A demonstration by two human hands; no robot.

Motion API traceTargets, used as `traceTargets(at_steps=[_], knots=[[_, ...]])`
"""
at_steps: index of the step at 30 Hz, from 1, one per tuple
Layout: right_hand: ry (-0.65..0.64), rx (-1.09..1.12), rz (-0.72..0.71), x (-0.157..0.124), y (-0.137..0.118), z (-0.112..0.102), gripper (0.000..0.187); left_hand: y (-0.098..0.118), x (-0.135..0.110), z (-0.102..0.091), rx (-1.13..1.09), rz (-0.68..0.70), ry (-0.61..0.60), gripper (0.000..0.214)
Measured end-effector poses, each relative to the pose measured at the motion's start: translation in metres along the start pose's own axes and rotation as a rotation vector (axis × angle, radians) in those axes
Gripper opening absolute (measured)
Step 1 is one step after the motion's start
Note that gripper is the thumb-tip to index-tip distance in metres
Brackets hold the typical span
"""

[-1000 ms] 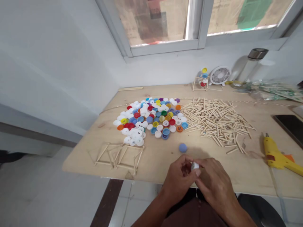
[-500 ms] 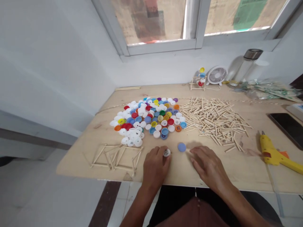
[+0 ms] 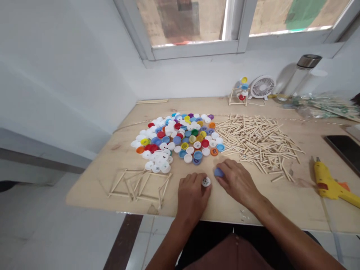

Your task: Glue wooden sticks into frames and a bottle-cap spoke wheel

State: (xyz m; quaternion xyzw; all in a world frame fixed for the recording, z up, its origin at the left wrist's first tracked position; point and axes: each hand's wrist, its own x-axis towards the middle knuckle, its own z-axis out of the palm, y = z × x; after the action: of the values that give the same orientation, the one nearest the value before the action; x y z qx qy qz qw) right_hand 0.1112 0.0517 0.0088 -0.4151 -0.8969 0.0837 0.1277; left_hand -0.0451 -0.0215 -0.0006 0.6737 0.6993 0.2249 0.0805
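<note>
Near the front of the wooden table [image 3: 92,187], my left hand [image 3: 192,195] is closed on a white bottle cap [image 3: 206,182] with dark print on its top, pinched between thumb and fingers. Just to its right, my right hand [image 3: 237,182] grips a blue bottle cap [image 3: 218,172] by its edge with thumb and fingers. The two caps are close but apart. Beyond my hands spreads a heap of bottle caps [image 3: 176,140] in white, blue, red, yellow and orange. A pile of short wooden sticks [image 3: 258,140] lies right of the caps.
Square stick frames [image 3: 140,187] lie at the left front. A yellow glue gun [image 3: 327,180] and a black phone [image 3: 344,152] are on the right. At the back stand a small stick-and-cap model [image 3: 242,92], a white fan [image 3: 263,87] and a glass bottle [image 3: 298,77].
My right hand has moved left and taken hold of the blue cap, which lay on the table. My left hand still holds the white cap. The view has shifted slightly.
</note>
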Motion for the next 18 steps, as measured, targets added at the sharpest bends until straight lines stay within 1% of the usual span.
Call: traceTargets(at_steps=[4,6,9,11,13,15,18], knots=[[0.048,0.141,0.012,0.015,0.002,-0.010,0.023,0.019,0.001,0.013,-0.019,0.081,0.011,0.019],[0.053,0.197,-0.023,0.024,-0.004,-0.016,0.026,0.028,0.002,0.020,-0.026,0.133,0.049,0.021],[-0.004,0.232,-0.098,0.039,-0.021,-0.021,0.028,0.034,0.002,0.027,-0.047,0.196,0.091,0.025],[-0.047,0.220,-0.152,0.049,-0.035,-0.020,0.025,0.034,0.000,0.029,-0.084,0.192,0.087,0.027],[-0.067,0.196,-0.203,0.061,-0.050,-0.016,0.023,0.030,-0.004,0.031,-0.155,0.151,0.071,0.030],[-0.070,0.182,-0.244,0.072,-0.062,-0.011,0.022,0.025,-0.008,0.033,-0.238,0.106,0.064,0.029],[-0.053,0.166,-0.273,0.086,-0.075,-0.004,0.018,0.019,-0.011,0.038,-0.297,0.100,0.070,0.028]])
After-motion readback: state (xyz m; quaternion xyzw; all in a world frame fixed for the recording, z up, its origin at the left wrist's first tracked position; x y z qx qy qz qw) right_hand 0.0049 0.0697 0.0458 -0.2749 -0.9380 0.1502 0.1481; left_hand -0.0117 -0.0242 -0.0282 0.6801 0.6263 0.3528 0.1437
